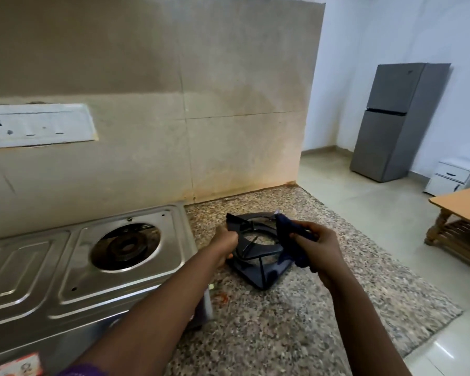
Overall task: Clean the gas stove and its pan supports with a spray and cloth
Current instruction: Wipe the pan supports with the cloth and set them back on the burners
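A dark square pan support (258,263) lies tilted on the speckled granite counter (296,321), just right of the steel gas stove (73,267). My left hand (225,244) grips its left edge. My right hand (316,246) is closed on a dark blue cloth (285,232) pressed against the support's right side. The stove's right burner (125,246) is bare, with no support over it. No spray bottle is in view.
A tiled wall with a white socket plate (36,124) rises behind the stove. The counter ends at the right, where the floor drops away. A grey fridge (396,120), a small white drawer unit (453,177) and a wooden table (461,226) stand beyond.
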